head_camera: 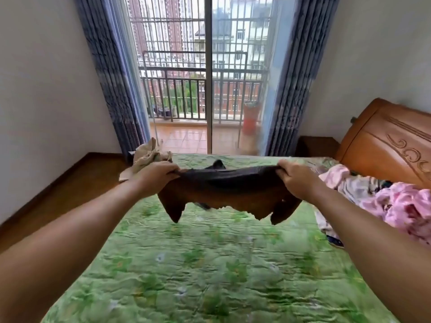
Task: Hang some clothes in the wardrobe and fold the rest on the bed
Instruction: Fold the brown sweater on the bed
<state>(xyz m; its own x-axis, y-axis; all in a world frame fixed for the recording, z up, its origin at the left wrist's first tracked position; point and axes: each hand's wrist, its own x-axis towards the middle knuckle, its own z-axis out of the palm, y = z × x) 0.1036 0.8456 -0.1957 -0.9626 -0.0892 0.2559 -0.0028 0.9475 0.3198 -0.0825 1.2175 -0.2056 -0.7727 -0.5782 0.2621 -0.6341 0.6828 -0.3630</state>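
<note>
At about ten o'clock on the bed (210, 271) a crumpled beige garment (147, 157) lies by the far edge. Just in front of it the left hand (155, 176) grips one end of a dark brown garment (224, 191), fingers curled over the upper hem. The cloth is stretched taut in the air above the green cover, its lower edge hanging free. The right hand (296, 181) pinches the other end the same way. At three o'clock lies a heap of pink clothes (396, 206). This looks like the spreading step of a fold; next it likely needs lowering flat onto the bare cover at six o'clock.
</note>
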